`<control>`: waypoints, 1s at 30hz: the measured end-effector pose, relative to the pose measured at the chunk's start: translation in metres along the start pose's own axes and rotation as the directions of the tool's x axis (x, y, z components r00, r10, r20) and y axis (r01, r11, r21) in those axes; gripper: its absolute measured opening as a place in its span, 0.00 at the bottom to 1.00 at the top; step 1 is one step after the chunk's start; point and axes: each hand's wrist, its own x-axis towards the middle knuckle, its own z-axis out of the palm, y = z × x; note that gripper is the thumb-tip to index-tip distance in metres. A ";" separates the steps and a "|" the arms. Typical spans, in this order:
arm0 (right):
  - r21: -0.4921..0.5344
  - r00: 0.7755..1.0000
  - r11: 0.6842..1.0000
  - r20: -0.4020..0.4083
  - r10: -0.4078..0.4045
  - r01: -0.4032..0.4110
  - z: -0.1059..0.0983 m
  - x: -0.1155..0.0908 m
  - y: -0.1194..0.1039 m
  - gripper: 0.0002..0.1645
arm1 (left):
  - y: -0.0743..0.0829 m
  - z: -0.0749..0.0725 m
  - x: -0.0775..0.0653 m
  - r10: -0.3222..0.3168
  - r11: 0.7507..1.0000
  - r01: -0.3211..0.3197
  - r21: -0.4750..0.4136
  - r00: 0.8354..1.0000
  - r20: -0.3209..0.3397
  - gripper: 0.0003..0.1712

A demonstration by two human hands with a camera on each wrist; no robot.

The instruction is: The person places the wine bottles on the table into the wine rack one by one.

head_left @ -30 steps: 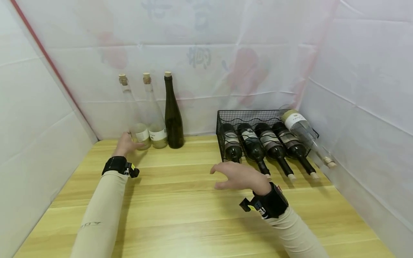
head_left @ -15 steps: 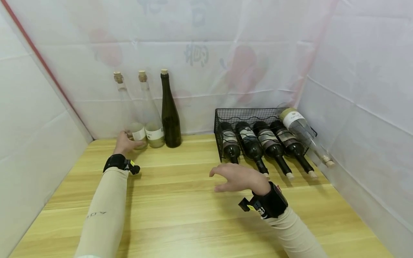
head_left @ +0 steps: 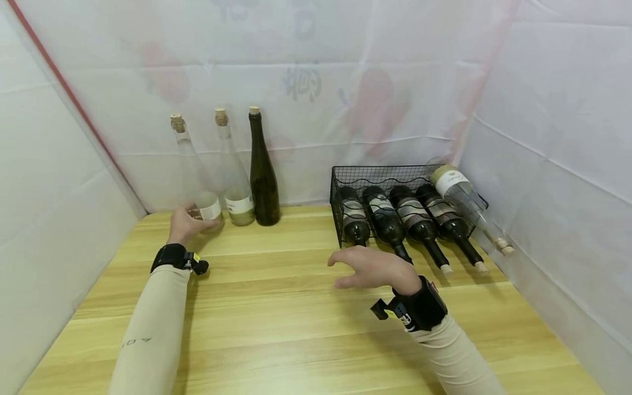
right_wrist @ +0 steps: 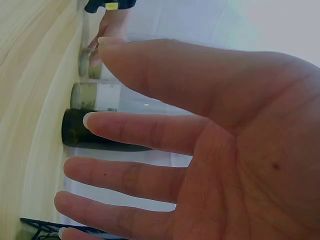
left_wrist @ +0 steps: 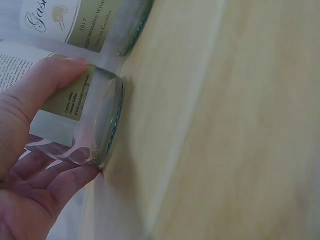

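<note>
Leftmost clear bottle [head_left: 211,209] is gripped low by my left hand [head_left: 185,225]; my right hand [head_left: 374,267] hovers unclenched, fingers spread.

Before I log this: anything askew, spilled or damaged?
Nothing looks spilled or damaged. One corked clear glass bottle stands out: it lies alone, above four dark wine bottles, at the right of the wire rack.

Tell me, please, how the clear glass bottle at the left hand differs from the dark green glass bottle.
The left hand grips the clear glass bottle; the dark green glass bottle stands untouched. The clear one bears a label; the green one shows none here. Both have cork stoppers.
</note>
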 end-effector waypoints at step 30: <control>0.025 0.999 1.000 0.036 -0.003 0.002 0.003 0.004 0.007 0.27 | 0.015 -0.001 -0.057 0.420 0.849 -0.388 0.359 0.907 -0.013 0.37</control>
